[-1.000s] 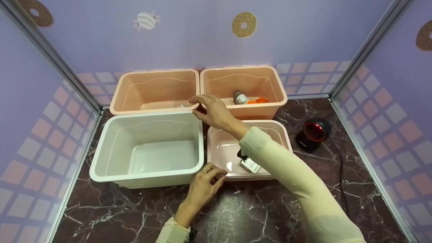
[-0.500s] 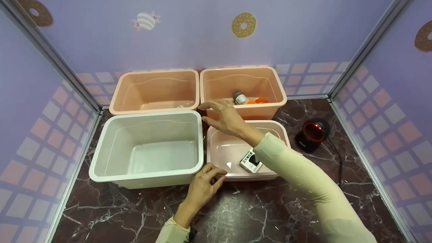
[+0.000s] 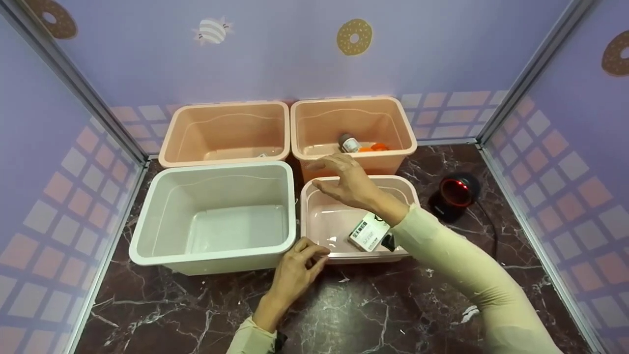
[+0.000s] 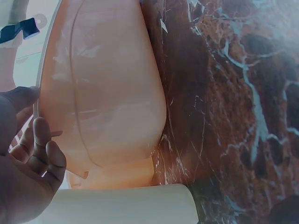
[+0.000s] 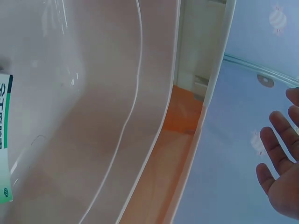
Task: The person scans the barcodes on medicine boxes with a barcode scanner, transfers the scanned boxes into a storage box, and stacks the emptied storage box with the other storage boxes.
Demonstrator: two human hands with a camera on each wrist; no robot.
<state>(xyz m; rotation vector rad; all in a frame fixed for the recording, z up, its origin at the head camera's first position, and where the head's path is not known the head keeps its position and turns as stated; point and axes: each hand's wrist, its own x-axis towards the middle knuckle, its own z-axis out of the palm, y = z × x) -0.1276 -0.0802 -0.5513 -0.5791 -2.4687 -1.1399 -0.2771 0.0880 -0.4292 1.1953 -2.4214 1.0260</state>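
My left hand (image 3: 294, 270) is at the near-left corner of the small pale pink bin (image 3: 322, 216). In the left wrist view, its thumb and fingers pinch that bin's rim (image 4: 43, 70). My right hand (image 3: 353, 183) hovers above the far-left part of the same bin, its fingers spread and holding nothing; the right wrist view shows the fingers (image 5: 275, 133) apart from the rim. Inside the bin lies a white and green box (image 3: 363, 237) with dark printed characters, partly hidden by the right forearm.
A larger white bin (image 3: 140, 216) stands at left. Behind are two peach bins: the left one (image 3: 226, 109) has a small white item at its bottom, the right one (image 3: 344, 103) a bottle (image 3: 349, 143) and an orange object (image 3: 379, 147). A black scanner (image 3: 454, 194) with a cable stands right.
My right hand has drawn back from the gap between the bins, moving right and toward me over the pink bin. More of the box shows. The left hand stays in place.
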